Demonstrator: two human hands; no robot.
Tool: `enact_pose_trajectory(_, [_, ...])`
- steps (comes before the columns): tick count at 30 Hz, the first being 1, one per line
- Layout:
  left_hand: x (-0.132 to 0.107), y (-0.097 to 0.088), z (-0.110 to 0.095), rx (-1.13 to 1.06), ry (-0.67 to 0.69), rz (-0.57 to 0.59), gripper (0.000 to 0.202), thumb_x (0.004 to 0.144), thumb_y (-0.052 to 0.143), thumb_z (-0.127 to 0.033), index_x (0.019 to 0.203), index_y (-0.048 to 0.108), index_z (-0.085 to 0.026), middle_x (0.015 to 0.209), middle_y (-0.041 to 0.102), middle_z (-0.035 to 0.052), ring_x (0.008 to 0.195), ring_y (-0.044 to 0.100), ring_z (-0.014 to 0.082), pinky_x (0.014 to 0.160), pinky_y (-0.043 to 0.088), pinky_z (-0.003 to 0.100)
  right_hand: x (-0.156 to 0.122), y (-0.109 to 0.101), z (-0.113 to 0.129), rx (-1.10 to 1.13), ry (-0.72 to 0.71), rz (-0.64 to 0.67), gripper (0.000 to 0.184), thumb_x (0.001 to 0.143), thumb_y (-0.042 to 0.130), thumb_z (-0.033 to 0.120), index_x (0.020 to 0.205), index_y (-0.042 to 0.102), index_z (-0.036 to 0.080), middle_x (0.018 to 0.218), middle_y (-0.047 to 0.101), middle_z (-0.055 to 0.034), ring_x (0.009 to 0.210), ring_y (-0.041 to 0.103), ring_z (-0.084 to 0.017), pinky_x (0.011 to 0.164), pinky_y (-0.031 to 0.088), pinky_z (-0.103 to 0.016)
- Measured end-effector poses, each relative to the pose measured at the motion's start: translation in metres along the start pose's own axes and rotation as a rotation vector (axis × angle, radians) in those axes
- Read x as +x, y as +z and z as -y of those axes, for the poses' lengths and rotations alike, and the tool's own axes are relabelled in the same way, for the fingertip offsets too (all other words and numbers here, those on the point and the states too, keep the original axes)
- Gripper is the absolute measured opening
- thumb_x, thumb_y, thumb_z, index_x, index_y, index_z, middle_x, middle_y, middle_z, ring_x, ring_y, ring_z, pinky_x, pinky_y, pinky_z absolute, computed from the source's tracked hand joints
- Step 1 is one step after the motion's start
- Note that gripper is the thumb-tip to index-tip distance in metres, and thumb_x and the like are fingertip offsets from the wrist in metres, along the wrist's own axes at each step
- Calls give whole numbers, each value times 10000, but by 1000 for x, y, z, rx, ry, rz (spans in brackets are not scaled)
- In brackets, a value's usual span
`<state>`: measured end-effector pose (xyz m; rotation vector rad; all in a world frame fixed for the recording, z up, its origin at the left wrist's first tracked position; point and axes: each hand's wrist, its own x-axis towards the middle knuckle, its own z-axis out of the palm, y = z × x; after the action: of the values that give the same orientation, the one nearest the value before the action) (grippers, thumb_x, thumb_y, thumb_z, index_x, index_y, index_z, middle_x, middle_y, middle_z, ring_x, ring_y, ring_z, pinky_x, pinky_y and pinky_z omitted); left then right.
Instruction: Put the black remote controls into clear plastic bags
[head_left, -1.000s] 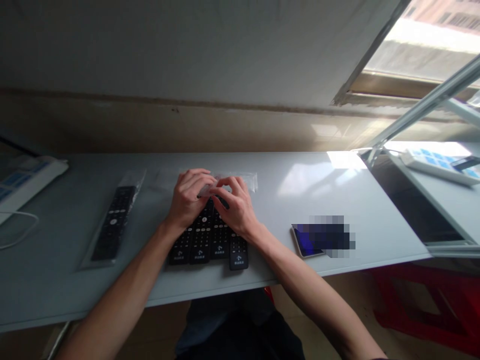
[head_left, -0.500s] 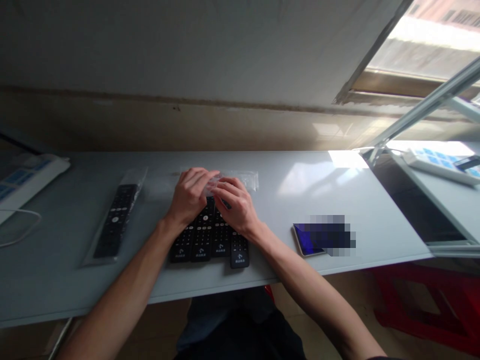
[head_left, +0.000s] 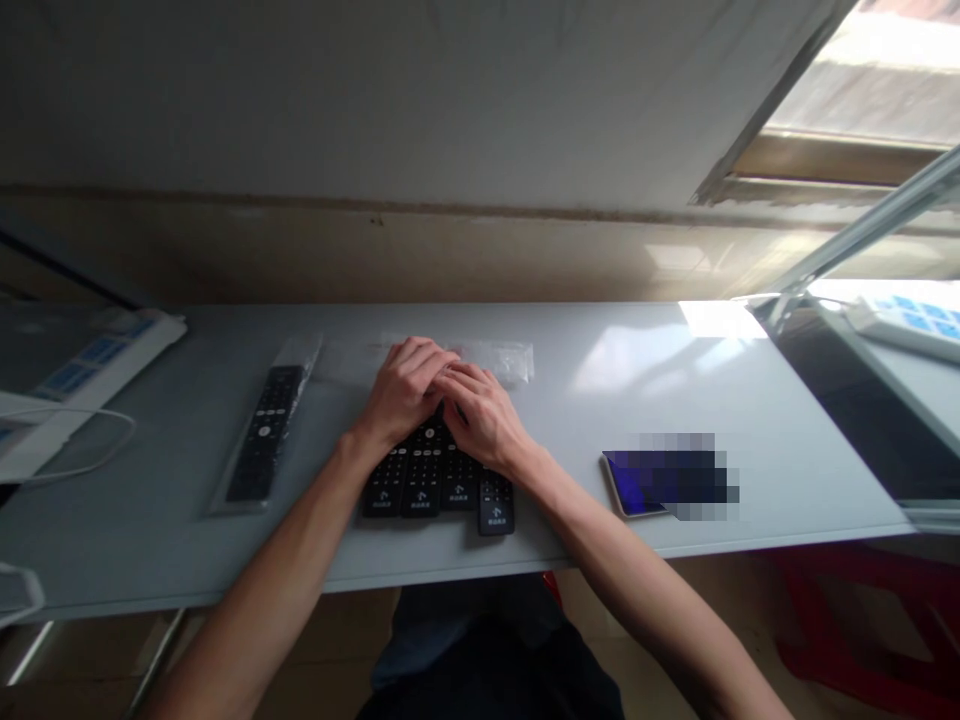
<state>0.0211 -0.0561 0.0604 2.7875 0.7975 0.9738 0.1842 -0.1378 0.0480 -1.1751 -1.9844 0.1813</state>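
Black remotes [head_left: 424, 478], four: side by side on the table [head_left: 555, 400], beneath your left hand [head_left: 407, 392] and right hand [head_left: 486, 418], likely for easy reach. Both hands: fingers curled, meeting; cannot tell what they grip. Clear plastic [head_left: 511, 362]: just behind. Bagged remote [head_left: 264, 432]: leftward, apparently set apart. Phone [head_left: 632, 485]: rightward.

Bright light [head_left: 724, 320] patches a grey table [head_left: 562, 420] below a window [head_left: 885, 100] and wall [head_left: 375, 100].

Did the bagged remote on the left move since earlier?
No; against the table, the bagged remote lies where it did; only the view shifted.
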Motion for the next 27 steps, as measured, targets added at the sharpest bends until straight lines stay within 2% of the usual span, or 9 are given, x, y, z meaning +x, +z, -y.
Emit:
enact_pose_trajectory(7, [0,-6,7,82,-26,35,214,1046,494,-305,983,683,-226,957,729,102,976,615,294,890,485,444,1,0,5,-12,-40,24,357,956,517,49,1231,700,183,1287,764,-114,1311,626,-253,1010,533,-411])
enact_pose_trajectory(12, [-2,-1,13,121,-50,41,150,1031,523,-276,1044,660,-215,1014,729,113,972,617,301,880,488,438,2,-5,2,-11,9,-54,280,989,439,90,1163,646,163,1115,749,-126,1107,636,-246,927,520,-408])
enact_pose_trajectory(14, [-2,-1,14,127,-60,68,129,1015,536,-249,1067,648,-212,1044,726,119,992,619,309,896,492,443,3,-9,3,-17,22,-67,282,994,416,98,1165,631,158,1103,733,-127,1101,624,-246,926,513,-408])
enact_pose_trajectory(16, [-2,-1,13,133,-79,102,152,988,539,-205,1106,634,-206,1083,716,125,1030,620,316,924,495,447,4,-15,12,-36,71,-83,290,1001,400,103,1178,622,162,1118,717,-124,1111,608,-247,948,507,-408])
enact_pose_trajectory(18, [-2,-2,12,127,-104,127,193,969,548,-191,1147,622,-201,1116,701,126,1069,617,320,950,498,447,-1,-23,28,-66,183,-100,275,1021,403,130,1193,614,167,1125,698,-118,1081,596,-251,959,510,-412])
enact_pose_trajectory(20, [-2,-2,11,112,-125,138,193,981,560,-235,1165,614,-207,1127,684,119,1090,614,318,966,502,444,-14,-30,51,-93,307,-87,258,1040,451,193,1253,595,167,1150,675,-119,1059,589,-260,956,521,-422])
enact_pose_trajectory(23, [-3,0,9,103,-134,150,200,1015,565,-332,1175,594,-215,1155,667,112,1106,610,313,992,503,444,-48,-35,82,-139,449,-6,415,1026,585,303,1413,532,165,1243,637,-150,1112,582,-300,962,540,-471])
enact_pose_trajectory(25, [-3,1,7,112,-131,147,211,1018,567,-360,1167,582,-211,1159,660,116,1107,608,312,997,501,445,-72,-36,93,-180,537,18,526,1005,644,331,1485,493,177,1305,616,-169,1135,577,-324,973,541,-517])
enact_pose_trajectory(27, [-2,2,5,125,-129,138,200,1016,566,-359,1145,581,-207,1143,658,117,1103,608,313,989,498,445,-92,-35,96,-207,614,23,560,1004,652,326,1514,476,177,1339,604,-187,1132,585,-334,966,545,-540])
